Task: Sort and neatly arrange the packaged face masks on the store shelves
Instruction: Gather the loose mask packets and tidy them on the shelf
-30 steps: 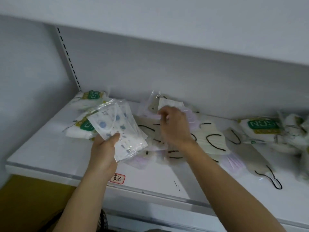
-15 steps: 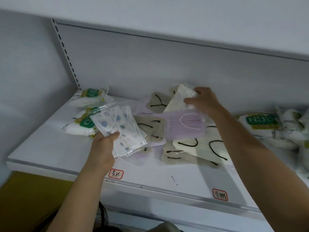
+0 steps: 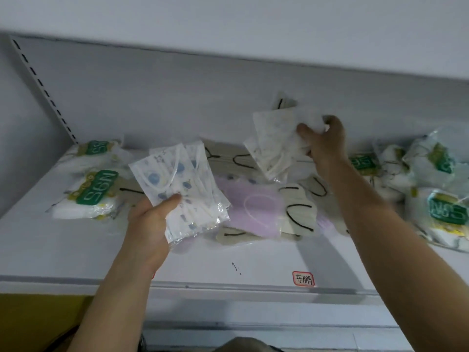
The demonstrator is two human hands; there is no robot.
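White store shelf (image 3: 76, 252) with a grey back panel and another shelf overhead; packaged face masks lie scattered across it. Left hand (image 3: 149, 224) grips a fanned stack of blue-patterned mask packs (image 3: 182, 189), thumb on top, held just above the shelf at left-centre. Right hand (image 3: 326, 143) is raised toward the back panel, fingers curled, pinching a clear pack of white patterned masks (image 3: 275, 141) by its upper right corner; the pack hangs tilted, off the shelf. Behind it a beige pack with a black loop (image 3: 283, 102) pokes up; can't tell if the right hand holds it too.

On the shelf between the arms: a purple mask pack (image 3: 253, 212) lying flat, with beige masks with black ear loops (image 3: 299, 214) overlapping it on the right and more of them behind and under the pile. Far left, two N95 packs with green labels (image 3: 88, 196), one behind the other, near the slotted upright (image 3: 43, 87). Far right, a heap of more N95 packs (image 3: 441, 207), partly blurred, just past the right forearm.

Front edge of the shelf carries a small red-bordered sticker with handwritten characters (image 3: 303, 278), below the right forearm. Small dark marks on the shelf near it. Yellow panel (image 3: 38, 316) below the shelf at lower left.
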